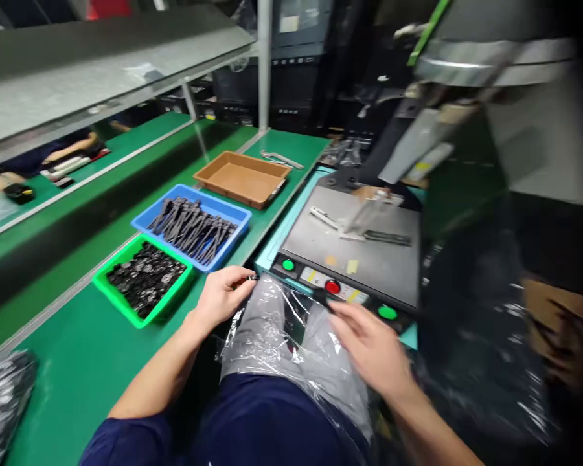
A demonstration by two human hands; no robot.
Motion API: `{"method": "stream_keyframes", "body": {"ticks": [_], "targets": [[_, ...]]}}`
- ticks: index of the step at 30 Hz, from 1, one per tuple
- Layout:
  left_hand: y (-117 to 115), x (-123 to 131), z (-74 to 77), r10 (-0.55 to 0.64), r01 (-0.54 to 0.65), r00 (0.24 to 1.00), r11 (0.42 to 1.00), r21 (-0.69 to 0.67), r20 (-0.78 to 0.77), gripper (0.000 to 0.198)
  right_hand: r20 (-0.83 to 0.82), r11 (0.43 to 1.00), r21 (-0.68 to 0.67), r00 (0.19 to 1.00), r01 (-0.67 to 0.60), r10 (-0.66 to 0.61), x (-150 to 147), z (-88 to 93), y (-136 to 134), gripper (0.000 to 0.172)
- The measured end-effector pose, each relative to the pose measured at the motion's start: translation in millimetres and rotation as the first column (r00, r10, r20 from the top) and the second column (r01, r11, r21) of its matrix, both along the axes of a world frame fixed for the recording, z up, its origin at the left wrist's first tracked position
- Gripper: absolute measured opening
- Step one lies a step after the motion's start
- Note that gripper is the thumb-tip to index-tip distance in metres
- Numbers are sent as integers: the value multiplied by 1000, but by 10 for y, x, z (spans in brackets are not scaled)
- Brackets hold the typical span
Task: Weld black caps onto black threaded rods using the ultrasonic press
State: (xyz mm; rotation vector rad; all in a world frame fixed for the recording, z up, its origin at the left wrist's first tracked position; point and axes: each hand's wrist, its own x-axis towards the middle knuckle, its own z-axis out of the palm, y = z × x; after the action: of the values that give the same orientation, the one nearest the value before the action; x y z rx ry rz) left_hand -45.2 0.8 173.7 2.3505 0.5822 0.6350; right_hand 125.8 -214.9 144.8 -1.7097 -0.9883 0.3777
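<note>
My left hand point(223, 294) is closed in a pinch on a small black part point(253, 277), just off the bench edge. My right hand point(372, 343) has its fingers pressed together at a dark, blurred piece point(322, 297) near the machine's front panel; its exact kind does not show. A clear plastic sheet or bag point(291, 362) lies across my lap below both hands. Close to my left hand are a green tray point(138, 320) of small black round parts and a blue tray point(223, 259) of thin dark rods with heads.
A press-like machine point(306, 226) has two green buttons, a red button point(332, 287) and a metal fixture point(372, 217). A brown tray point(247, 194) and a wrench point(282, 158) sit on the green bench point(78, 375). A shelf point(102, 65) overhangs; another person's arm point(72, 147) is beyond.
</note>
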Motion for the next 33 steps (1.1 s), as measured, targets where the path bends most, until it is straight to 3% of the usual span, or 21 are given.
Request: {"method": "stream_keyframes", "body": {"ticks": [2,5,10,14,17,20,23,29,33], "targets": [[-174,266,-119,-105,106,994,994,-20,33,19,-146,998,8,987,61,-59,-44,-48,135,25],[-345,523,-283,-206,209,975,978,-28,77,21,-311,997,46,949,66,-49,-21,-180,380,29],[-497,683,-422,-333,345,936,932,-114,112,27,-331,995,74,943,59,-31,52,-388,357,27],[-542,749,-418,-412,436,900,829,-350,144,33,-236,996,68,971,57,-39,143,-411,173,22],[-534,813,-413,-376,407,911,747,-525,170,23,-66,997,28,995,70,-68,174,-342,106,16],[-511,869,-437,-315,342,936,711,-614,156,18,42,999,33,999,28,-29,165,-259,83,13],[-488,897,-478,-231,280,959,693,-664,164,23,59,997,57,997,-48,44,164,-218,44,21],[-426,930,-496,-40,145,987,626,-766,154,36,80,1000,-5,997,14,-13,226,-281,-71,30],[-429,974,-433,-75,203,975,686,-699,209,26,86,996,-74,995,-40,46,243,-313,-75,31]]}}
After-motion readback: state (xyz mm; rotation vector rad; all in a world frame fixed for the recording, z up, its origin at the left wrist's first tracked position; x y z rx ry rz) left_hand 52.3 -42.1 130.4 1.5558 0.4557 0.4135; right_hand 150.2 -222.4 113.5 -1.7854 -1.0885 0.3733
